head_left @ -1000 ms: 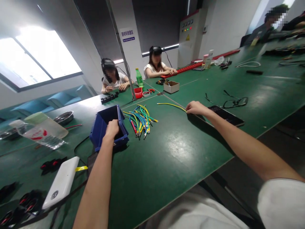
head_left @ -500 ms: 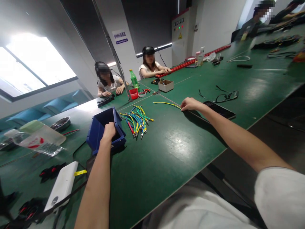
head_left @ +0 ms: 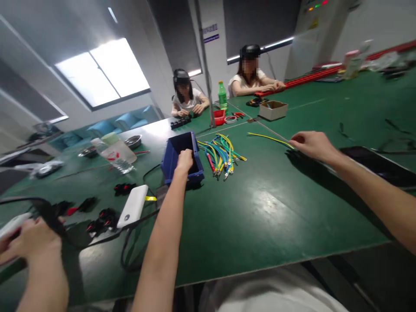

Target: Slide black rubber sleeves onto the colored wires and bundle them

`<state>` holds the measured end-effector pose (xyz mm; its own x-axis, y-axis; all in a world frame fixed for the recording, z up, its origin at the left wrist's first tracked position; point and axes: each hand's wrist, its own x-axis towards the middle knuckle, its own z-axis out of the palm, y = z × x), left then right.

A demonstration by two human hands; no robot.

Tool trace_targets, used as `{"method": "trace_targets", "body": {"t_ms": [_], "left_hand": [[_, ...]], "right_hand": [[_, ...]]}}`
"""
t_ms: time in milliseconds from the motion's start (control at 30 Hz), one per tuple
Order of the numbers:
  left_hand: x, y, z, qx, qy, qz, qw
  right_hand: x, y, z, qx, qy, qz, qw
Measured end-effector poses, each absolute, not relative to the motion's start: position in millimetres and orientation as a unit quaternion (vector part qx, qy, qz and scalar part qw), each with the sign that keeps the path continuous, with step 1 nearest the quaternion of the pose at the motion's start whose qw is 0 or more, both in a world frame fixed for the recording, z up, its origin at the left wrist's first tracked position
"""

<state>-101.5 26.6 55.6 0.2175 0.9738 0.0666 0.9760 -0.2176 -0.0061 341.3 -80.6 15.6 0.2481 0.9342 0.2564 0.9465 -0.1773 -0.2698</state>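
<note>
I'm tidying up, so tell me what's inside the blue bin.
Your left hand is inside the blue bin, and some inner wall shows. Your fingertips and whatever may lie at the bottom are covered by your hand.

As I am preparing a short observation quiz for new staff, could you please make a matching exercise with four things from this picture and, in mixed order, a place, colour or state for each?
Things
1. Wearer's left hand
2. Wearer's right hand
3. Pile of ring-terminal wires
4. Power bank

Descriptions
A. White, with a yellow tag at its edge
B. Holding a yellow-green wire
C. Mostly yellow, green and blue
D. Reaching into the blue bin, fingertips hidden

Right pairs
1-D, 2-B, 3-C, 4-A
</note>
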Motion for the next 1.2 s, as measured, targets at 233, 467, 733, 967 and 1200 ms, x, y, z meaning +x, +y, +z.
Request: {"method": "trace_targets", "body": {"t_ms": [233,467,733,967,1200], "left_hand": [[-110.4,37.4,44.9,-0.767,-0.639,-0.057,0.002],[-109.4,33.2,41.0,-0.770,-0.630,-0.089,-0.044],[-108.7,28.7,46.1,-0.774,-0.626,-0.091,-0.040],[-110.4,31.5,43.3,-0.782,-0.617,-0.080,-0.010],[-111.2,33.6,41.7,-0.766,-0.641,-0.033,-0.032]], "right_hand": [[297.2,-52.1,-34.9,-0.638,-0.718,-0.135,0.243],[247.3,-44.4,-25.7,-0.622,-0.740,-0.165,0.195],[195.7,-34.5,-14.9,-0.533,-0.823,-0.069,0.183],[201.5,-24.1,-27.9,-0.551,-0.809,-0.065,0.195],[190.1,-29.7,-20.2,-0.595,-0.780,-0.093,0.170]]}}
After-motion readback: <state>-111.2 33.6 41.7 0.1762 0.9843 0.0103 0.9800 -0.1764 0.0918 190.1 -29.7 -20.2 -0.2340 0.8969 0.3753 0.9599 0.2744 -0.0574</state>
